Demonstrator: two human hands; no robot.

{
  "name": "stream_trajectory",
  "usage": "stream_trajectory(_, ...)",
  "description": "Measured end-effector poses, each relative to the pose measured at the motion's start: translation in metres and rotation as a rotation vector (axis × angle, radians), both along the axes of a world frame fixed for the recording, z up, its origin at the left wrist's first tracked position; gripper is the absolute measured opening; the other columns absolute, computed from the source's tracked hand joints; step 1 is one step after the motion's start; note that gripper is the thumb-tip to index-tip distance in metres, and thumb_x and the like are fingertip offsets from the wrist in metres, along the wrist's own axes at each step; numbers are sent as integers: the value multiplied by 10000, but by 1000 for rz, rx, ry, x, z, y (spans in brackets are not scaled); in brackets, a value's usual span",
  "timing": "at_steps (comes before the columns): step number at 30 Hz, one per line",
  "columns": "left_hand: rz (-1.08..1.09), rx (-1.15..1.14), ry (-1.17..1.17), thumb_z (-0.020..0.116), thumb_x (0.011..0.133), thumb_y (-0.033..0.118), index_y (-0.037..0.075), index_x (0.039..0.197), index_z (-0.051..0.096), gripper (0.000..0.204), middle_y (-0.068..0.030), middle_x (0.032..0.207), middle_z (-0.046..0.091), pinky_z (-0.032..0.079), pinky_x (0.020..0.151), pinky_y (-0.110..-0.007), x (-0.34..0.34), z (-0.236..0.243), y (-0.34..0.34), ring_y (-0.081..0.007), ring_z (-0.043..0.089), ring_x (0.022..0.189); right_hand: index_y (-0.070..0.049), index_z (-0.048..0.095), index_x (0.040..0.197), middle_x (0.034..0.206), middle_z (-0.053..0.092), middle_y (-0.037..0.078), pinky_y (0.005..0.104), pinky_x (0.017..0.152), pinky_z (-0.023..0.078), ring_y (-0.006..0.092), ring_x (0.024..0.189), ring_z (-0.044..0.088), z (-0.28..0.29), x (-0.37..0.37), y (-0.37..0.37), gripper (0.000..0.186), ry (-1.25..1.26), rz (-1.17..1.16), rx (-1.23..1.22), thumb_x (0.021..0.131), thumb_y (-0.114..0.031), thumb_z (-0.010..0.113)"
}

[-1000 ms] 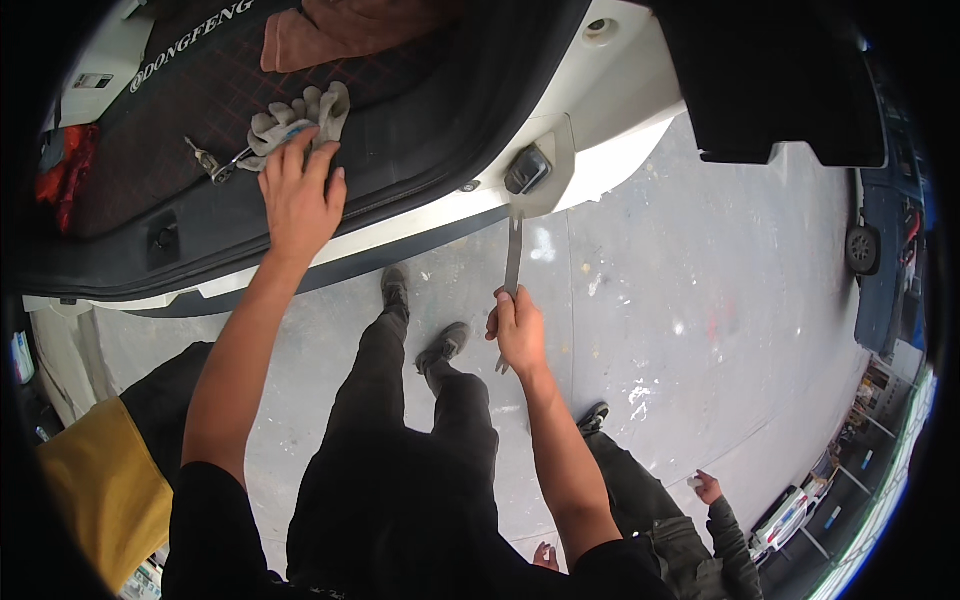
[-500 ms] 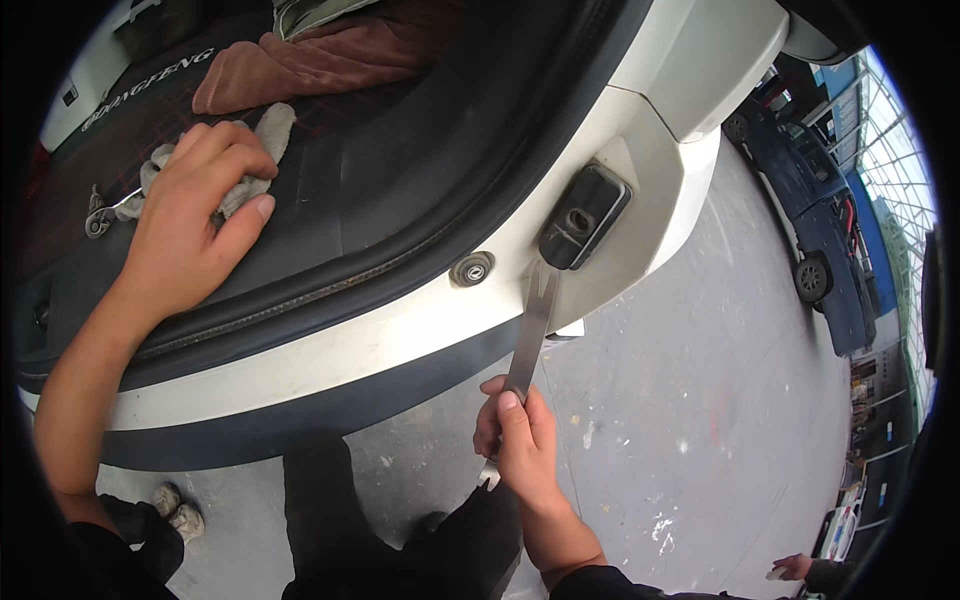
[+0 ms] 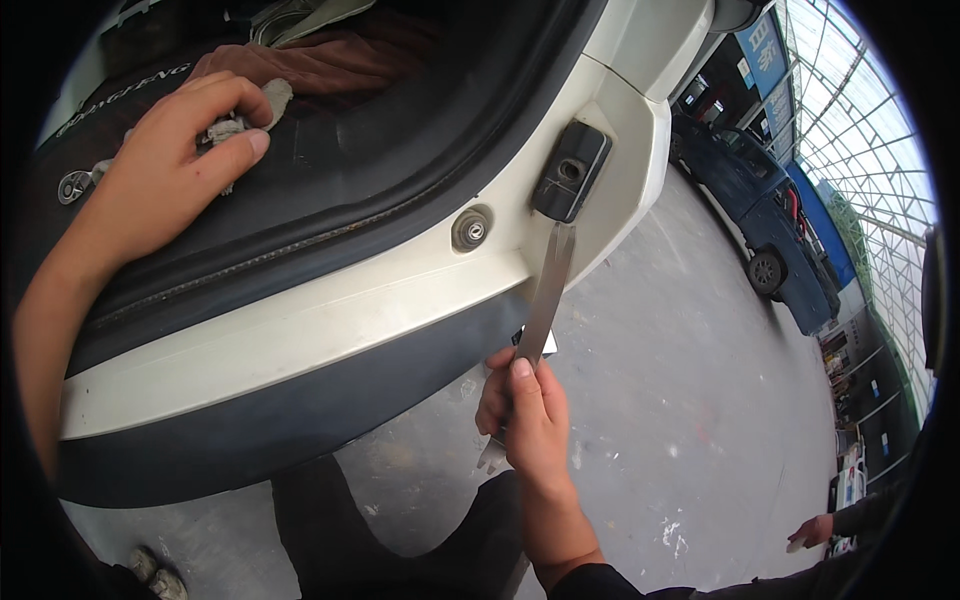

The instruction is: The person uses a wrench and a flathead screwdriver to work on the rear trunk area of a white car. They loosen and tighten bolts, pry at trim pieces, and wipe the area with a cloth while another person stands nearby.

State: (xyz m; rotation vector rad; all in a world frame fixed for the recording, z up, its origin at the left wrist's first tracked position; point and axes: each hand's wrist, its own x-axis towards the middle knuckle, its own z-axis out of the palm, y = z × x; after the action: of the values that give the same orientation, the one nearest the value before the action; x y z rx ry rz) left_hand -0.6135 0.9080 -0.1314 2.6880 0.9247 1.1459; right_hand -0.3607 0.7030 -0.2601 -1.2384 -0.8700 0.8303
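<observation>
My right hand [image 3: 530,410] is closed round a flat metal pry bar [image 3: 549,285], forked at both ends. Its upper fork lies against or just below the bottom end of a black plastic block [image 3: 572,172] with a round hole, fixed to the white car body [image 3: 400,265]. Over the dark boot floor, the fingers of my left hand [image 3: 180,160] curl over a crumpled grey cloth [image 3: 278,100], perhaps a work glove, with the thumb apart. A round metal tool end [image 3: 73,187] shows beside that wrist.
Left of the block sits a round rubber stop [image 3: 471,229]. A brown towel [image 3: 335,65] lies deeper in the boot. The dark bumper [image 3: 300,430] curves below. Another person's hand [image 3: 812,532] shows at lower right; a dark pickup truck [image 3: 760,210] stands beyond on the grey floor.
My view has shifted, so the car and truck sit differently. The pry bar has turned more edge-on, its tip still by the block's lower end. My left hand stays on the cloth.
</observation>
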Motion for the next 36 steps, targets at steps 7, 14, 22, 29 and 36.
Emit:
stream_trajectory(7, 40, 148, 12, 566, 832, 128, 9, 1034, 543, 236, -86, 1006, 547, 386, 904, -300, -1, -3, 4, -220, 506, 993, -1, 495, 1023, 638, 401, 17, 261, 467, 341, 102, 497, 374, 0, 1, 1, 297, 60, 39, 19, 1017, -265, 360)
stream_trajectory(14, 13, 572, 52, 587, 750, 12, 13, 1115, 546, 368, -138, 1142, 538, 405, 938, -344, 10, 10, -10, -270, 511, 1092, -20, 508, 1005, 633, 379, -29, 214, 440, 280, 47, 501, 325, 4, 14, -1, 311, 176, 190, 57, 1022, -304, 383)
stream_trajectory(22, -117, 837, 367, 809, 627, 205, 5, 1308, 434, 803, -147, 1329, 463, 313, 1081, -464, 139, 48, -70, -338, 401, 1280, -48, 464, 885, 593, 315, -17, 238, 424, 249, 80, 467, 274, 6, 28, 0, 488, 442, 435, 43, 1013, -479, 275)
stream_trajectory(29, -42, 796, 379, 867, 514, 281, -8, 1292, 426, 940, -168, 1263, 483, 279, 1094, -494, 172, 41, -59, -349, 388, 1279, -59, 438, 792, 541, 356, -6, 263, 389, 318, 99, 427, 340, 10, 37, -4, 482, 268, 430, 60, 1019, -449, 269)
stream_trajectory(36, -89, 816, 351, 862, 534, 254, 24, 1251, 449, 859, -151, 1218, 483, 249, 1051, -597, 191, 30, -54, -325, 426, 1216, -2, 441, 704, 541, 450, 120, 380, 509, 390, 245, 489, 472, 0, 39, 5, 535, -55, 215, 163, 1018, -413, 305)
